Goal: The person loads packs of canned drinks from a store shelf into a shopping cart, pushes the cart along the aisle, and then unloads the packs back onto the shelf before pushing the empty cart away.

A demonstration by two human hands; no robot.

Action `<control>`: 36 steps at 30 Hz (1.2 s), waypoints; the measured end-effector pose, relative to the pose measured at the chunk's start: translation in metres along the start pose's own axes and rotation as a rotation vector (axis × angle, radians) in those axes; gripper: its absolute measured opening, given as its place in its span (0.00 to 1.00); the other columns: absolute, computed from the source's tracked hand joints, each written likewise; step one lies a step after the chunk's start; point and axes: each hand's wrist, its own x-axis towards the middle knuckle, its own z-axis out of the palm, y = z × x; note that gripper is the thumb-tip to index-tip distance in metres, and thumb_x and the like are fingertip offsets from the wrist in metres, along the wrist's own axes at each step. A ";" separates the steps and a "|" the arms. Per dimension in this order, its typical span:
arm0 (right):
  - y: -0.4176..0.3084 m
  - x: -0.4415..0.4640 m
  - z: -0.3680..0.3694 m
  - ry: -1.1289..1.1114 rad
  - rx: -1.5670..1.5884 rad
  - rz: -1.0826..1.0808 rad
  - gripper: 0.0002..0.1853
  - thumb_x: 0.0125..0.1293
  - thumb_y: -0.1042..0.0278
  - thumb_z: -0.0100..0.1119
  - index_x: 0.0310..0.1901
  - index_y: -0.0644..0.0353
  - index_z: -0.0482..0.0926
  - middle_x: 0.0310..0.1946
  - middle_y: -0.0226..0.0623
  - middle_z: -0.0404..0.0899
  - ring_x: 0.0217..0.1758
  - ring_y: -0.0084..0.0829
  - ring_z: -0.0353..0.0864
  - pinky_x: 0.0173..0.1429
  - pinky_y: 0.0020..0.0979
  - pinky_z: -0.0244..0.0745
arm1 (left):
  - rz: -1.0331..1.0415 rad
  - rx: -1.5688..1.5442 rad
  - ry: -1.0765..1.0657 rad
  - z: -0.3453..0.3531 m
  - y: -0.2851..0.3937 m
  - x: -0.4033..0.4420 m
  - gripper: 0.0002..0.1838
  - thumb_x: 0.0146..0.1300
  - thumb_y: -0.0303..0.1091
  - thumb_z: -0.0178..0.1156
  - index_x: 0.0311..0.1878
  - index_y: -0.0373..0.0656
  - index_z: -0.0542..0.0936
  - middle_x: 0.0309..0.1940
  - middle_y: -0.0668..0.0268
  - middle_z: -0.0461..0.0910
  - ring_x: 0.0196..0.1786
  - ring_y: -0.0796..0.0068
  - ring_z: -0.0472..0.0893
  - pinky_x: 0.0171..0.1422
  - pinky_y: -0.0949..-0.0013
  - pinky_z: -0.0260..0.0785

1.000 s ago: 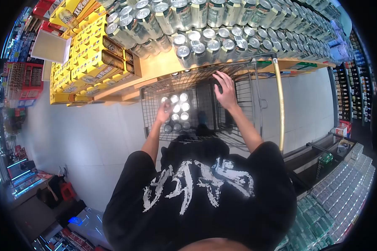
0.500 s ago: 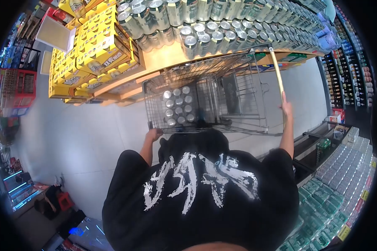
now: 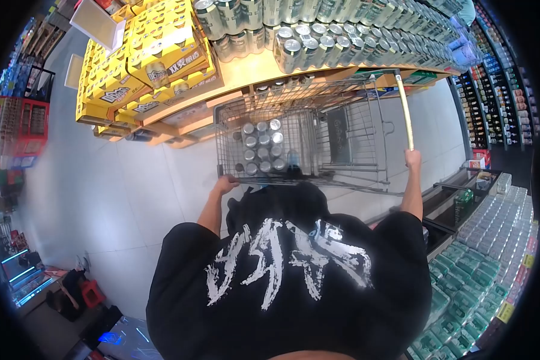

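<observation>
A wire shopping cart (image 3: 340, 135) stands sideways in front of me, touching or very near the shelf. In its basket sits a pack of silver-topped cans (image 3: 264, 141) in several rows, with a small dark object beside it, too blurred to name. My left hand (image 3: 227, 183) is closed on the cart's near rim at the left corner. At the right, my right hand (image 3: 413, 158) is wrapped around the near end of the pale cart handle (image 3: 404, 111).
Yellow beer cartons (image 3: 156, 66) and wrapped packs of cans (image 3: 342, 45) stand on a wooden shelf (image 3: 246, 75) ahead. Green can packs (image 3: 462, 288) are stacked at the lower right, by a dark rack (image 3: 456, 207). A red stool (image 3: 92, 294) stands at the lower left.
The shelf and cartons have shifted right in view, and the cart with its cans sits slightly further right and up. My right hand has closed lower around the handle; my left stays on the rim.
</observation>
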 end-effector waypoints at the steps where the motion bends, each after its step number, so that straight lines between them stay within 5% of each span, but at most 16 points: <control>1: 0.000 -0.010 -0.001 -0.004 -0.004 -0.002 0.17 0.57 0.59 0.58 0.33 0.70 0.79 0.20 0.44 0.77 0.22 0.37 0.79 0.28 0.38 0.75 | 0.009 -0.007 0.007 -0.001 -0.002 -0.002 0.14 0.53 0.36 0.68 0.41 0.42 0.85 0.39 0.59 0.85 0.44 0.62 0.84 0.52 0.64 0.74; 6: 0.004 -0.025 0.005 0.030 -0.033 0.030 0.17 0.54 0.56 0.59 0.36 0.64 0.83 0.22 0.43 0.80 0.25 0.37 0.82 0.32 0.39 0.73 | -0.100 0.056 -0.041 -0.017 0.004 -0.010 0.24 0.47 0.52 0.72 0.40 0.43 0.86 0.40 0.59 0.85 0.46 0.63 0.83 0.54 0.63 0.74; 12: -0.005 -0.027 0.012 0.047 -0.064 0.017 0.19 0.54 0.55 0.60 0.40 0.60 0.84 0.30 0.47 0.83 0.36 0.43 0.84 0.42 0.42 0.75 | -0.149 0.137 -0.022 -0.022 0.010 -0.019 0.24 0.45 0.54 0.73 0.38 0.44 0.86 0.38 0.57 0.85 0.45 0.61 0.83 0.53 0.63 0.74; 17: -0.035 -0.027 0.014 0.063 -0.090 0.077 0.22 0.54 0.54 0.58 0.47 0.57 0.83 0.41 0.49 0.83 0.47 0.47 0.83 0.50 0.43 0.75 | -0.155 0.146 0.206 -0.005 0.009 -0.032 0.20 0.48 0.49 0.71 0.37 0.43 0.85 0.41 0.57 0.83 0.51 0.59 0.79 0.56 0.58 0.72; 25: -0.077 -0.025 0.008 0.101 -0.187 0.046 0.22 0.54 0.56 0.53 0.49 0.55 0.83 0.42 0.45 0.84 0.47 0.47 0.83 0.49 0.43 0.75 | 0.064 0.194 0.558 0.052 -0.010 -0.044 0.21 0.54 0.49 0.67 0.48 0.51 0.81 0.53 0.56 0.76 0.63 0.54 0.68 0.67 0.55 0.63; 36: -0.090 -0.030 0.002 0.109 -0.182 0.084 0.21 0.56 0.57 0.52 0.49 0.53 0.83 0.47 0.44 0.83 0.52 0.45 0.81 0.55 0.42 0.75 | 0.054 -0.071 0.412 0.035 -0.030 -0.017 0.11 0.62 0.42 0.59 0.41 0.47 0.84 0.39 0.62 0.84 0.54 0.60 0.76 0.62 0.55 0.62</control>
